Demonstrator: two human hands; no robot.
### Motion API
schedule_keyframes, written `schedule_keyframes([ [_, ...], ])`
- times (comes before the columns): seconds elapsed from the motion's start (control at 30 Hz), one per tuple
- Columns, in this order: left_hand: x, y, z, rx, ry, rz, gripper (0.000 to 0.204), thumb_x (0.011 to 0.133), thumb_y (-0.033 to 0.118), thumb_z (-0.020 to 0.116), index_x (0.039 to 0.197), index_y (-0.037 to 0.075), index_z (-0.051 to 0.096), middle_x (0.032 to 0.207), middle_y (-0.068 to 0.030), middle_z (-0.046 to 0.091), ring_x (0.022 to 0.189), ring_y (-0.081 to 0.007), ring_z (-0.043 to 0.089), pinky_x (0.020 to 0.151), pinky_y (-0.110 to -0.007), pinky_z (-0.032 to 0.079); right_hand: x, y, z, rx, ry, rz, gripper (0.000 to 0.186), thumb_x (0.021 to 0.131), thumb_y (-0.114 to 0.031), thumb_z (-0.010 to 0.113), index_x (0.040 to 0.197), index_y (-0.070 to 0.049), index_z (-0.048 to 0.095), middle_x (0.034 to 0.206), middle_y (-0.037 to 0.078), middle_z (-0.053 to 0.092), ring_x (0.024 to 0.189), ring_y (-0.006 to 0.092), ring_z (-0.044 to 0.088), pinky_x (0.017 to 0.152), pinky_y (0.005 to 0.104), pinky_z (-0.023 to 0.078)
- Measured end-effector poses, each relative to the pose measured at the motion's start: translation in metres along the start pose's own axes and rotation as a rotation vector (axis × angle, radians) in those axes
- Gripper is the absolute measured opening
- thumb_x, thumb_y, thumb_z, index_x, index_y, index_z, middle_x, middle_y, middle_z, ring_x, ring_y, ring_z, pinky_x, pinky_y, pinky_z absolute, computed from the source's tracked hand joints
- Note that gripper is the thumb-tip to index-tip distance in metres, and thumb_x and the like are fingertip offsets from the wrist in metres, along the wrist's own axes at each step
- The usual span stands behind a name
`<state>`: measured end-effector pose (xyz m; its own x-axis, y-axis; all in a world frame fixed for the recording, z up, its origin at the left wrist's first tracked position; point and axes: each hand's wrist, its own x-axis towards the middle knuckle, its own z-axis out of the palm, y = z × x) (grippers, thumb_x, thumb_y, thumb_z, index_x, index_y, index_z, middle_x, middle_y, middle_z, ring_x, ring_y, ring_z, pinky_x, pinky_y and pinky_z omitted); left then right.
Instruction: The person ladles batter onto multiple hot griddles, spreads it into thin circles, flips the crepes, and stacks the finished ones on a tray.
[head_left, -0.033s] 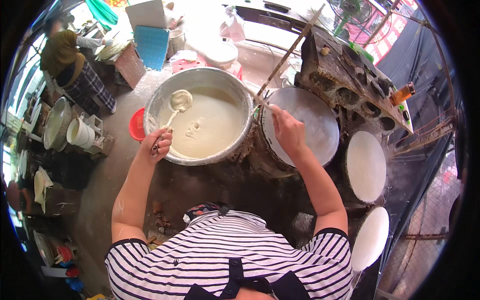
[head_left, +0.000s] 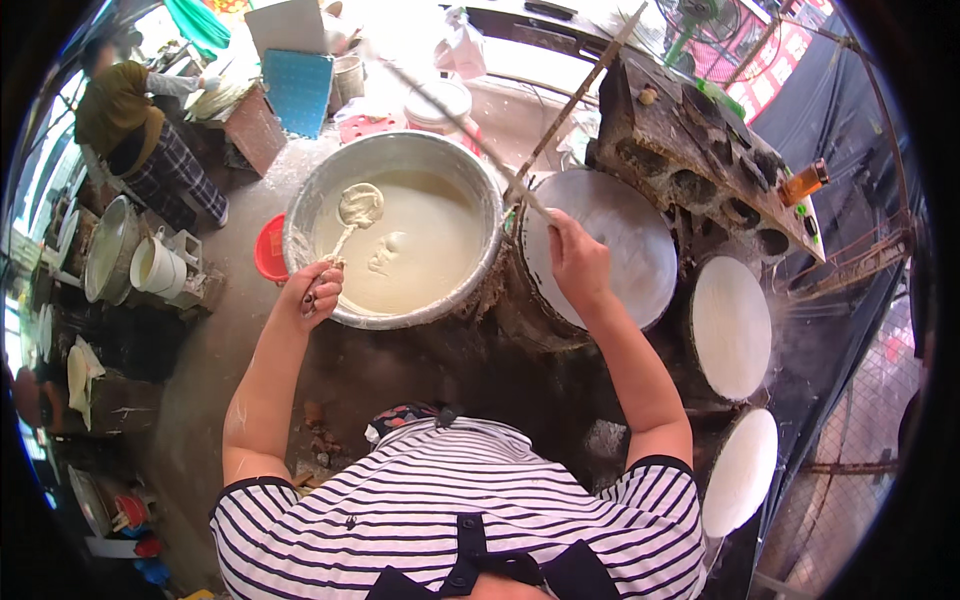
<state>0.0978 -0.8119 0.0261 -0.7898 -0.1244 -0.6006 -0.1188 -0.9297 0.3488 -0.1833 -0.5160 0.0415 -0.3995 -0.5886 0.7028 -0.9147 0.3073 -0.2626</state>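
Observation:
My left hand (head_left: 316,291) is closed around the handle of a ladle (head_left: 361,205), whose batter-coated bowl is above the left part of a big metal pot (head_left: 308,185). Pale, thick batter (head_left: 430,240) fills much of the pot, with a raised fold on its surface near the ladle. In my right hand (head_left: 580,262) is one end of a long thin stick (head_left: 447,115), which slants up and left past the pot's far right rim. Beneath that hand lies a round, flat, greyish-white griddle or lid (head_left: 622,255); I cannot tell which.
Two more round white discs (head_left: 732,328) line the right side. A sooty block with holes (head_left: 690,150) holds a bottle of amber liquid (head_left: 803,185). A pole (head_left: 580,100) leans behind the pot, and a red basin (head_left: 270,249) touches its left. Another person (head_left: 140,130) stands far left.
The stick in my right hand now reaches far up and left over the pot's back; before, it was short and blurred near the rim. The left hand and ladle have barely moved.

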Motion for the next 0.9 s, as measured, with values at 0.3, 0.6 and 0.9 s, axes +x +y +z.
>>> schedule_keyframes([
  [0.3,-0.02,-0.019,0.095,0.239,-0.071,0.021,0.013,0.095,0.019,0.038,0.091,0.007,0.042,0.063,0.0006,0.04,0.034,-0.0076,0.032,0.024,-0.022,0.026,-0.121,-0.017,-0.014,1.254,0.22,1.043,0.011,0.097,-0.015,0.041,0.099,-0.005,0.044,0.076,0.006,0.058,0.06,0.0135,0.058,0.055,0.0253,0.049],
  [0.6,0.074,-0.102,0.265,0.814,-0.369,-0.141,0.018,0.093,0.022,0.047,0.085,0.006,0.046,0.061,0.0001,0.043,0.036,-0.0057,0.037,0.027,-0.021,0.028,-0.225,0.016,-0.093,0.94,0.354,1.446,0.014,0.095,-0.016,0.04,0.097,-0.004,0.045,0.067,0.005,0.054,0.045,0.0091,0.049,0.037,0.0223,0.04],
  [0.9,0.203,-0.236,0.295,1.47,-0.386,-0.067,0.021,0.087,0.022,0.053,0.079,0.004,0.046,0.06,-0.0034,0.048,0.037,-0.0127,0.046,0.031,-0.029,0.038,-0.276,0.01,-0.109,0.916,0.411,1.546,0.016,0.095,-0.018,0.042,0.101,-0.003,0.047,0.062,0.004,0.053,0.04,0.0079,0.045,0.035,0.0219,0.036],
])
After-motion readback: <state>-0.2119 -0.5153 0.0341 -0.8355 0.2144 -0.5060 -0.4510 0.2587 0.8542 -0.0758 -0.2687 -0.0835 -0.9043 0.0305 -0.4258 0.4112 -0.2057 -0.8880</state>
